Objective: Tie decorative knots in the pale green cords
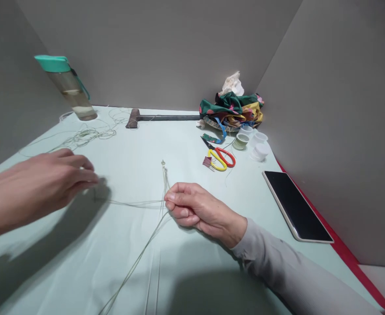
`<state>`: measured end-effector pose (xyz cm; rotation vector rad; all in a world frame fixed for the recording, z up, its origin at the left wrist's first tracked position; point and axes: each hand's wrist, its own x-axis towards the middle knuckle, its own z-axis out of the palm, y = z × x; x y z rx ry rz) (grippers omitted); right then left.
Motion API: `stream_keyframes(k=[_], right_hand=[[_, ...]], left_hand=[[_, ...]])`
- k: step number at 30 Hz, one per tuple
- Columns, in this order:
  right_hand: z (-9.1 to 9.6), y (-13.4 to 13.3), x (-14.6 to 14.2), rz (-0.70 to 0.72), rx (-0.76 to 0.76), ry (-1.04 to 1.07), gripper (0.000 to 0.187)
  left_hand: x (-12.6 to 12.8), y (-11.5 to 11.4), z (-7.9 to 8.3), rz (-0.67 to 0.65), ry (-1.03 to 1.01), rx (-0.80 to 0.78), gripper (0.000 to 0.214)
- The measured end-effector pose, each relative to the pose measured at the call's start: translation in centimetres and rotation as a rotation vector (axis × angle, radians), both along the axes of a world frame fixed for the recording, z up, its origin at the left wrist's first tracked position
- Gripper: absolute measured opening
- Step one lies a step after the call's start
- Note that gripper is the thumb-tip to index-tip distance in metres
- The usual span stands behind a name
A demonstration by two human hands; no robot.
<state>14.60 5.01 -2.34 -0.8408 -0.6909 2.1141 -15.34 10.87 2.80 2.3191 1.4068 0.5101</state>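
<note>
pale cord strands (136, 258) cross a mint counter (192, 144), gathered at one point in the right hand (200, 208). right hand narrow: fingers (179, 191) curl over the strands and pinch them, which keeps them bunched at that spot. grey sleeve (271, 249) covers the forearm. above the pinch, the strands rise to a small knot (163, 163); below it, they run toward the near edge of the counter. one strand goes left, passing under the left hand (44, 186). left hand bare, fingers close together, just above that strand; cannot tell whether it holds anything. loose coil of cord (87, 136) lies beyond it, beside a bottle (70, 95) with a teal lid, which appears tilted and holds clear liquid in its lower part. far right: scissors (220, 157) with red and yellow handles, set within reach; green spool (240, 141); three clear cups (261, 151), contents not clear. dark tablet (295, 205) lies near the counter's right edge. steel bar (168, 117) lies along the back, ending at a fabric heap (231, 109).
</note>
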Motion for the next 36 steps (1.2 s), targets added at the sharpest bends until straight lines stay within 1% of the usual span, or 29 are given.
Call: stream_keyframes(k=[1,3,6,7,9,12,15,18,21,24,27,29,31,34,36], right_hand=[[-0.1,0.0,-0.1,0.0,0.0,0.004,0.022],[-0.1,-0.1,-0.3,0.0,0.002,0.015,0.024],[-0.2,-0.3,-0.5,0.002,0.009,0.03,0.025],[-0.2,-0.3,-0.5,0.003,0.011,0.033,0.026],[-0.3,-0.3,-0.6,0.008,0.012,0.03,0.026],[-0.3,-0.3,-0.8,0.031,0.008,0.017,0.027],[-0.5,-0.4,-1.0,0.042,-0.003,0.013,0.03],[-0.7,-0.5,-1.3,0.014,-0.018,-0.001,0.031],[-0.9,-0.6,-1.5,-0.018,-0.025,-0.017,0.027],[-0.8,-0.5,-1.6,-0.023,-0.025,-0.032,0.022],[-0.6,-0.4,-1.6,-0.018,-0.014,-0.067,0.019],[-0.5,-0.3,-1.6,-0.01,0.011,-0.109,0.017],[-0.5,-0.4,-1.6,0.005,0.056,-0.165,0.017],[-0.2,-0.4,-1.1,0.029,0.166,-0.296,0.021],[0.4,-0.2,-0.1,0.057,0.271,-0.438,0.025]], left_hand=[[0.9,-0.2,-0.4,-0.039,-0.008,0.016,0.015],[3.5,-1.1,-1.4,-0.125,-0.061,-0.011,0.024],[7.3,-2.6,-2.9,-0.205,-0.137,-0.172,0.026],[8.1,-2.9,-3.2,-0.224,-0.16,-0.228,0.026],[8.9,-3.2,-3.7,-0.237,-0.207,-0.316,0.026],[8.8,-3.3,-4.1,-0.196,-0.258,-0.392,0.032],[8.4,-3.4,-4.4,-0.128,-0.253,-0.436,0.038],[8.4,-3.7,-4.8,-0.07,-0.229,-0.476,0.043],[8.6,-3.9,-5.0,-0.05,-0.212,-0.497,0.046],[8.7,-3.8,-5.1,-0.037,-0.186,-0.501,0.039],[8.7,-3.6,-5.2,-0.057,-0.169,-0.498,0.028],[8.8,-3.4,-5.2,-0.074,-0.168,-0.48,0.028],[8.9,-3.1,-5.1,-0.09,-0.177,-0.46,0.035],[8.6,-2.9,-5.1,-0.124,-0.201,-0.428,0.046],[8.3,-2.9,-5.2,-0.142,-0.211,-0.394,0.047]])
